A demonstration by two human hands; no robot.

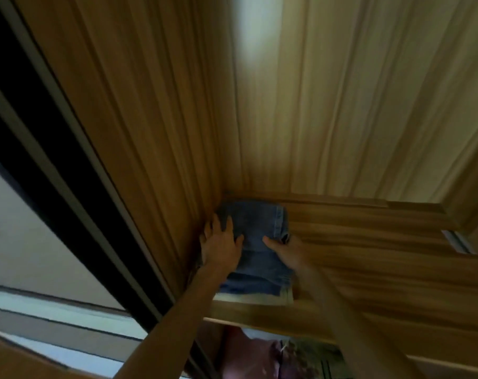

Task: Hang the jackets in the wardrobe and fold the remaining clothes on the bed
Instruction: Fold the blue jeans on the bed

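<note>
Along the far left of the frame, dark door frame [54, 138], slanting upward, taking no part. Next to it, wardrobe side wall [150, 127], wood-grained, meeting the back panel [341, 105] in a corner near mid-frame.

Just right of that wall, left hand [221, 242]: fingers straight and spread, lying flat on top of the folded denim [255, 225], on its wall side. Probably pressing down and steering the stack into the corner, keeping the fold from springing open.

At centre, folded denim resting on the shelf [369, 255]. Far edge close to the back panel, left edge against the side wall, so tucked where nothing can slide off. Near edge sitting over a pale layer; cloth or liner, cannot tell.

Right of centre, right hand [284, 251]: thumb laid on top near the denim's right edge, fingers hidden past that edge. Reads as a pinch on the stack, likely squaring it up; not certain, given the blur.

Further right, bare shelf board. At lower centre, beneath the shelf, hung garments [259, 356], too blurred to name.

Judging from this: folding of this piece done, stowing nearly done. Calls only for letting go without dragging the top layer.
</note>
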